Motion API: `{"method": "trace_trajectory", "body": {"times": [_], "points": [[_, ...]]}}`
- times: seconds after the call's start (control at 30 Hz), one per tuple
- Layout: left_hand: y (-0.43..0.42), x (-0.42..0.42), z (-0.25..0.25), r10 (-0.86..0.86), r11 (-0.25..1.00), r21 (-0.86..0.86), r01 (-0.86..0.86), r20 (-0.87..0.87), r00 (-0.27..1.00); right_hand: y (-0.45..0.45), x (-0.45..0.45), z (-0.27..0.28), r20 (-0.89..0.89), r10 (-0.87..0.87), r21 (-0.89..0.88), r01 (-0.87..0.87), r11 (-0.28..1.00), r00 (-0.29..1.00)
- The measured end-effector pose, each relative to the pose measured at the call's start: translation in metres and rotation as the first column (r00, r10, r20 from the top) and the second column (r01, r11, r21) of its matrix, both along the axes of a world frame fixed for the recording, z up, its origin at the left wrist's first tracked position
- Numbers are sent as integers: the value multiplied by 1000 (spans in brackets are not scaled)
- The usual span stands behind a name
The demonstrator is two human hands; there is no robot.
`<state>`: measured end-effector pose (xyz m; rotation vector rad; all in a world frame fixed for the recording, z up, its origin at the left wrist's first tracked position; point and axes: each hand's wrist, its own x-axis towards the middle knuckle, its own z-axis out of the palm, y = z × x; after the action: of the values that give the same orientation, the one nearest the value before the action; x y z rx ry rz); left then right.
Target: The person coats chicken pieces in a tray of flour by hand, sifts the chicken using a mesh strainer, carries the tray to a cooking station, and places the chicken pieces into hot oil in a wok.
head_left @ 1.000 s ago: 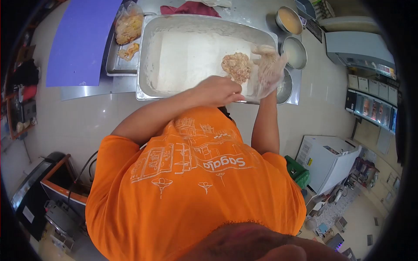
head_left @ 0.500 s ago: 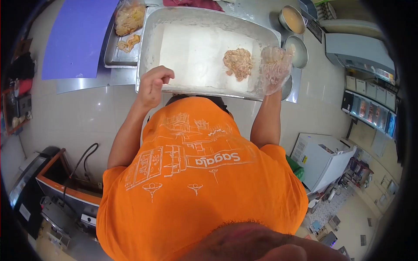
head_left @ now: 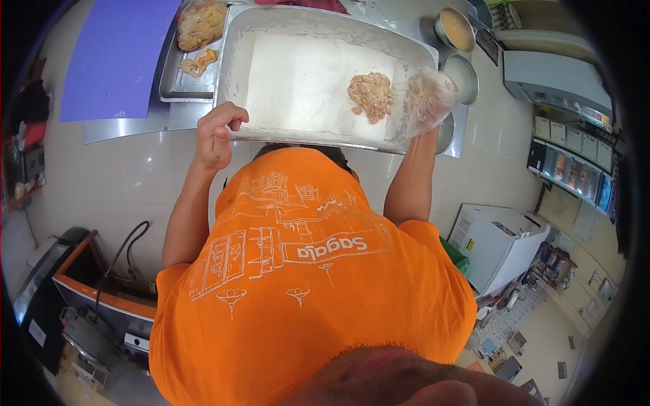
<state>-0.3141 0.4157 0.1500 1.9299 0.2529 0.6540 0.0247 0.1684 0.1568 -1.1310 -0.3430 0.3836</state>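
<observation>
A large deep metal pan (head_left: 325,13) lies before me, its bottom spread with white powder (head_left: 298,74) that looks like flour. On the powder, right of the middle, sits a heap of pale pinkish raw meat pieces (head_left: 371,97). My left hand (head_left: 222,132) is bare, its fingers curled over the near left corner of the pan. At the right end of the pan is my right hand (head_left: 431,100), in a loose clear plastic glove smeared with residue. It lies over the rim; the baggy glove hides how its fingers are bent.
Left of the pan, a smaller metal tray (head_left: 177,86) holds a bag of yellowish food (head_left: 202,26) and a loose piece (head_left: 199,62). Two metal bowls stand on the right, one with orange-brown liquid (head_left: 455,30), another with pale content (head_left: 462,79). A purple board (head_left: 112,61) lies far left.
My left hand has shifted left, from over the pan's near edge to its corner. My gloved right hand has turned slightly at the right end. The meat heap stays in place.
</observation>
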Motion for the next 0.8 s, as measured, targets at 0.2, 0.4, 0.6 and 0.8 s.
{"method": "trace_trajectory", "body": {"times": [0.2, 0.4, 0.6, 0.8], "points": [[7, -2, 0, 12, 1000, 19, -12, -1, 1000, 8, -20, 43, 372, 26, -95, 10, 995, 928], [21, -12, -4, 76, 997, 25, -75, -66, 995, -9, 33, -30, 414, 73, -189, 7, 982, 907], [29, -26, 1, 184, 982, 41, -183, -3, 983, -23, 49, -59, 354, 246, -158, -202, 967, 902], [41, -39, -5, 222, 975, 25, -221, -56, 973, -17, 32, -60, 234, 239, -181, -199, 963, 942]]}}
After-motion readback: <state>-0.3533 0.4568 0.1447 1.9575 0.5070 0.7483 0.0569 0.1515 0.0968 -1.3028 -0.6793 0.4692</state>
